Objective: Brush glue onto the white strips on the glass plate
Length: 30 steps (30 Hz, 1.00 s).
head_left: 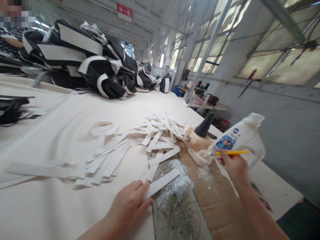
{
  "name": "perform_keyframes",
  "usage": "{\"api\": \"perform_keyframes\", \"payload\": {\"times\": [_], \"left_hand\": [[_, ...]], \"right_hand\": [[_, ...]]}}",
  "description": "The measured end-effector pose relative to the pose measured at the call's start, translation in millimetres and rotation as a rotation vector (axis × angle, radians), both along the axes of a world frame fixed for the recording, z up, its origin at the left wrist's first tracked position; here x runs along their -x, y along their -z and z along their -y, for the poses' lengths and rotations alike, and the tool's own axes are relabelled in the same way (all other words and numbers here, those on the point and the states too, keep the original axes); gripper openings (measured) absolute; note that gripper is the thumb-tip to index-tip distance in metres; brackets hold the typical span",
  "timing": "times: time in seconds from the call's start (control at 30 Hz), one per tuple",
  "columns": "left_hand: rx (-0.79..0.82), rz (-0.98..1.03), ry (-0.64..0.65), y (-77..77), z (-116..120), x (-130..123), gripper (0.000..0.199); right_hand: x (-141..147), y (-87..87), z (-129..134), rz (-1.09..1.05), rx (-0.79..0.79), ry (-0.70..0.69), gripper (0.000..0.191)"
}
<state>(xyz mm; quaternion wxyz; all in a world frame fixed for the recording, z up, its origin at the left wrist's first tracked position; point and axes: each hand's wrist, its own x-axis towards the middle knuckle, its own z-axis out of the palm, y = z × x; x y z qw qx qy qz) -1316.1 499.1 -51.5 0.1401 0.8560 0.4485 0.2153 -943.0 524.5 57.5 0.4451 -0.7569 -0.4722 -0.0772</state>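
Note:
Between the thumb and fingers of my left hand (132, 201) is one end of a white strip (162, 182), which lies over a stained board (175, 213) speckled with white residue. My right hand (233, 166) pinches a yellow-handled brush (233, 152). Its tip is at a small glue-crusted dish (202, 157), and the bristles are hard to make out. Behind the dish stands a glue-smeared container with a black cone-shaped nozzle (205, 125). A large white plastic jug (246, 136) with a blue label is just beyond my right hand.
Many loose white strips (110, 160) lie across the white-covered table (62, 206), heaped toward the middle. Brown cardboard (220, 203) runs beside the board. Black and white sewn pieces (75, 50) are piled at the far left, near another person (12, 40).

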Motion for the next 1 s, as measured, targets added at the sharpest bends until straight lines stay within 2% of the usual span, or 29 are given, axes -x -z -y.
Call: {"api": "perform_keyframes", "payload": {"times": [0.13, 0.23, 0.3, 0.4, 0.47, 0.57, 0.63, 0.7, 0.8, 0.87, 0.93, 1.0], "left_hand": [[-0.038, 0.033, 0.019, -0.6, 0.6, -0.3, 0.023], [-0.007, 0.005, 0.016, -3.9, 1.2, -1.7, 0.019], [0.011, -0.008, 0.013, -5.7, 1.3, -2.5, 0.017], [0.019, -0.014, 0.024, -6.3, 1.1, -2.7, 0.018], [0.024, -0.017, 0.027, -5.8, 1.1, -2.3, 0.018], [0.041, -0.031, 0.026, -5.2, 1.4, -1.7, 0.017], [0.056, -0.043, 0.027, -5.5, 1.8, -1.7, 0.016], [0.064, -0.049, 0.031, -6.1, 1.8, -1.9, 0.015], [0.063, -0.049, 0.031, -6.8, 1.2, -2.3, 0.012], [0.065, -0.047, 0.033, -6.4, 0.9, -2.0, 0.012], [0.068, -0.041, 0.037, -5.4, 0.8, -1.5, 0.013], [0.073, -0.036, 0.039, -4.4, 0.8, -1.0, 0.014]], "right_hand": [[-3.1, -7.9, 13.1, 0.098, 0.156, 0.014, 0.052], [12.6, -7.5, 19.5, 0.169, 0.13, 0.023, 0.051], [39.2, -0.8, 23.2, 0.069, 0.119, -0.123, 0.048], [94.4, 19.0, 28.1, -0.161, 0.2, -0.55, 0.04], [128.0, 34.6, 30.2, -0.203, 0.237, -0.756, 0.034], [151.8, 51.6, 27.7, -0.099, 0.313, -0.868, 0.026], [144.9, 55.1, 19.8, -0.016, 0.328, -0.813, 0.025], [123.9, 52.4, 7.8, 0.062, 0.293, -0.684, 0.028], [87.1, 40.5, -8.8, 0.167, 0.261, -0.486, 0.036], [73.6, 30.8, -12.4, 0.217, 0.247, -0.403, 0.039], [75.7, 22.8, -7.9, 0.24, 0.178, -0.359, 0.039], [92.3, 19.1, 2.7, 0.226, 0.079, -0.392, 0.035]]}}
